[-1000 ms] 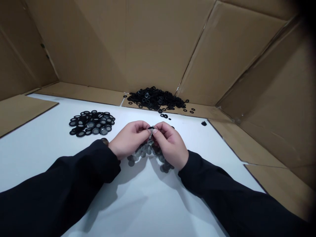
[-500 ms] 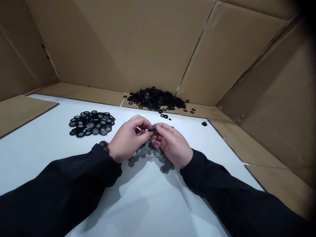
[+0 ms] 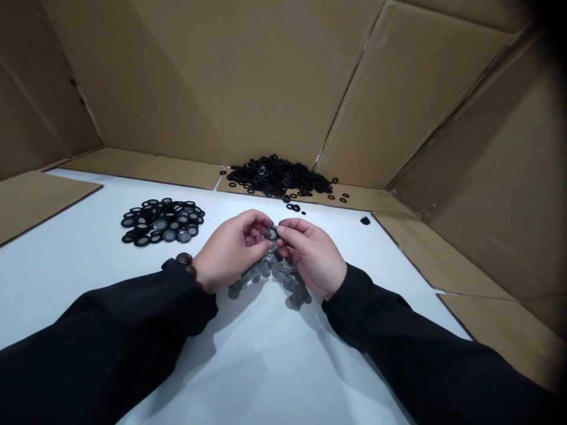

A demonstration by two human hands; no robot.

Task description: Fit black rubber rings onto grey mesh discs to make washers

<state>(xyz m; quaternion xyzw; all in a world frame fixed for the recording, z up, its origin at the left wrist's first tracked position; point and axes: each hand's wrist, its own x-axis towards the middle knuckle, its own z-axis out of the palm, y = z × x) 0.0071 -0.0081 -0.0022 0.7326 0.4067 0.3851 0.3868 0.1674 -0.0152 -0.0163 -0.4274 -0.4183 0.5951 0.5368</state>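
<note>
Between my two hands is a small black ring (image 3: 267, 231), tilted with its face toward me; its middle looks light grey, but I cannot tell whether a disc sits in it. My right hand (image 3: 313, 254) pinches its right edge between thumb and forefinger. Curled at the other side, my left hand (image 3: 234, 245) has thumb and fingertips on its left edge. Beneath both hands lies a spread of thin grey discs (image 3: 296, 289), partly hidden by them.
A pile of black rings with grey centres (image 3: 168, 221) lies at left on the white table (image 3: 248, 366). Against the cardboard wall (image 3: 274, 77) is a larger heap of black rings (image 3: 279, 177), several scattered around it. A small black piece (image 3: 365, 221) lies at right.
The ring was edge-on and now its face is tipped toward me. My fingers have shifted slightly around it; both hands stay in nearly the same place.
</note>
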